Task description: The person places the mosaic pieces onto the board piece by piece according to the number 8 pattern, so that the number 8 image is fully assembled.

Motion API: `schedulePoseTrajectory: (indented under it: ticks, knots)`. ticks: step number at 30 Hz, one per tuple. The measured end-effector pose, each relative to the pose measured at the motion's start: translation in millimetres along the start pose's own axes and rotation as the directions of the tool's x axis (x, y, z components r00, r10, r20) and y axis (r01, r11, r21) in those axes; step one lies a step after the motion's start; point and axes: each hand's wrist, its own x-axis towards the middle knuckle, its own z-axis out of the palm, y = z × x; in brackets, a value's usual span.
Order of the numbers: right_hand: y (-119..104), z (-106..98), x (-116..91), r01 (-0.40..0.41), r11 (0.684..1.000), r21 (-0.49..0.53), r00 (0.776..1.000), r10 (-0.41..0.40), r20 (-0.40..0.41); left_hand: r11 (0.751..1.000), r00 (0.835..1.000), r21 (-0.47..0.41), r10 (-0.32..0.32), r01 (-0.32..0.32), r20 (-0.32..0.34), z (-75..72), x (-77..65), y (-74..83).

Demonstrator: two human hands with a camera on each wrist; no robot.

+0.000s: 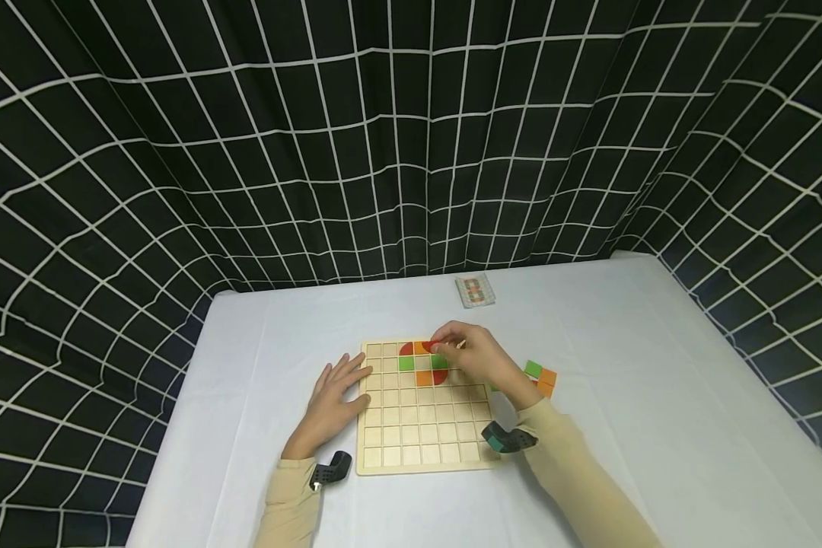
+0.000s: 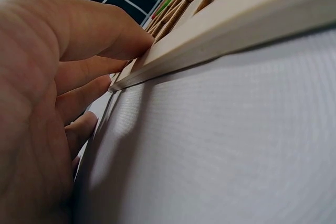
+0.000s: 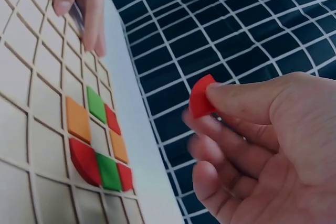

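Note:
A wooden grid board (image 1: 390, 438) lies on the table. Colored tiles form a ring in its upper part: quarter-round red tiles (image 3: 84, 162), green tiles (image 3: 107, 172) and orange tiles (image 3: 78, 119). Between thumb and fingers, my right hand (image 1: 476, 354) pinches another red quarter-round tile (image 3: 201, 97), raised above the far side of the board. My left hand (image 1: 332, 407) lies at the board's left edge, its fairly straight fingers touching the rim. In the left wrist view, the thumb (image 2: 113, 32) rests against the wooden rim (image 2: 210, 40).
Loose green (image 1: 533, 369) and orange tiles (image 1: 546, 377) lie right of the board, partly hidden by my right arm. A small stack of patterned cards (image 1: 476, 291) sits near the table's far edge. A black curtain with white grid lines (image 1: 411, 152) hangs behind.

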Motion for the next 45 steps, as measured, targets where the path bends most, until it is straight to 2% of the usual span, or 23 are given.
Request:
schedulePoseTrajectory:
  ticks: [7,14,17,23,29,37,45]
  knots:
    - [2,15,2,0.006,1.000,0.020,1.000,-0.006,0.001,1.000,1.000,0.006,0.001,-0.001,0.002,0.2,1.4,0.8]
    - [4,29,3,-0.046,0.998,0.051,0.999,0.044,0.024,1.000,1.000,0.018,0.008,-0.008,0.006,0.2,2.0,-0.4]
    - [5,35,5,-0.040,0.999,-0.003,0.999,0.040,-0.008,1.000,1.000,0.019,0.007,-0.007,0.007,0.1,2.2,-0.2]
    - [9,44,9,0.019,0.994,-0.108,0.997,-0.027,-0.075,1.000,1.000,0.022,0.000,0.000,0.016,-0.3,2.4,1.8]
    - [13,53,10,0.037,0.985,-0.167,0.997,-0.049,-0.063,1.000,1.000,0.017,-0.002,0.001,0.015,-1.0,2.6,3.2]
    - [15,64,9,0.058,0.958,-0.280,0.995,-0.077,-0.060,1.000,1.000,0.011,0.001,-0.001,0.018,-1.4,2.2,2.1]
    - [16,69,8,0.091,0.938,-0.333,0.992,-0.116,-0.055,1.000,1.000,0.012,0.001,-0.001,0.019,-0.7,0.9,-0.1]
